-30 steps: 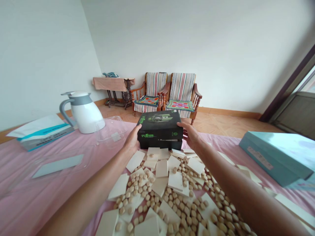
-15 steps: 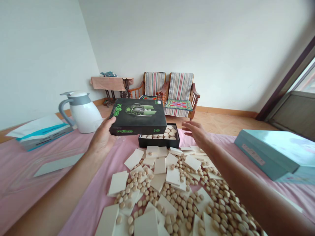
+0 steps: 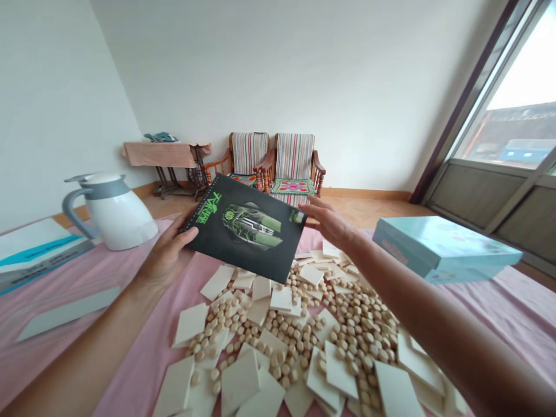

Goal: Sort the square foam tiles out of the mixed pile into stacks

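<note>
A black box lid [image 3: 249,226] with green lettering and a picture of a green computer mouse is held up in front of me, tilted with its right corner towards me. My left hand [image 3: 167,249] grips its left edge, thumb on top. At the lid's right corner is my right hand [image 3: 328,223], its fingers on the edge. Below lie many small rounded wooden pieces [image 3: 362,318] and flat square white wooden tiles [image 3: 241,376], spread in a loose heap. The lid hides the black open box behind it.
On the pink cloth [image 3: 143,353] stand a white and grey thermos jug [image 3: 117,214] and a blue-and-white package [image 3: 43,255] at left. A light-blue box [image 3: 443,246] sits at right. Two wooden armchairs [image 3: 295,162] and a covered side table [image 3: 160,155] are by the wall.
The lid has turned clockwise and tipped towards me, now covering the open box with round wooden discs. My right hand has come to the lid's edge. The view has shifted right.
</note>
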A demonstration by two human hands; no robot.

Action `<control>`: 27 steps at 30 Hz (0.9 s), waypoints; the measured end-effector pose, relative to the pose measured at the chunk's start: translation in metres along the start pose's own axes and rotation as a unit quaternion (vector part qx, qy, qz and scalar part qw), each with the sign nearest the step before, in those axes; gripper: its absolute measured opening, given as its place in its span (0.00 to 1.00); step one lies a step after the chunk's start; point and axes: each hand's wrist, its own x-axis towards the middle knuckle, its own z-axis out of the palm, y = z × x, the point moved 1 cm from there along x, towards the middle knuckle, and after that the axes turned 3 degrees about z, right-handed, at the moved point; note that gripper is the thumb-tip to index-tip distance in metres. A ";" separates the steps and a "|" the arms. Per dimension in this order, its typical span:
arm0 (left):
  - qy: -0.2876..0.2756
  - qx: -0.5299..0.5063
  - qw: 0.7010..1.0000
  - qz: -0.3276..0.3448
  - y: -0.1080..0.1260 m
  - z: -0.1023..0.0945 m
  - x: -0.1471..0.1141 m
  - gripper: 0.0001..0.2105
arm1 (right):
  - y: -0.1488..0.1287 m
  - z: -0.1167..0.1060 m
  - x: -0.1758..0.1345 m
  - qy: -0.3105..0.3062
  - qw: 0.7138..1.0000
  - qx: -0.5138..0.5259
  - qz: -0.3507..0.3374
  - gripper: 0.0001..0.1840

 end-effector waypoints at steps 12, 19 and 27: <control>-0.116 -0.029 0.993 -0.003 0.008 0.091 0.007 0.34 | -0.074 -0.059 -0.043 -0.237 0.968 -0.084 0.004 0.33; 0.003 0.084 0.994 -0.068 -0.036 0.046 0.012 0.23 | -0.030 -0.122 0.001 0.149 0.909 -0.371 -0.120 0.38; 0.157 0.112 0.975 -0.110 -0.067 -0.021 0.007 0.18 | 0.063 -0.147 0.051 0.086 0.766 -0.626 -0.120 0.11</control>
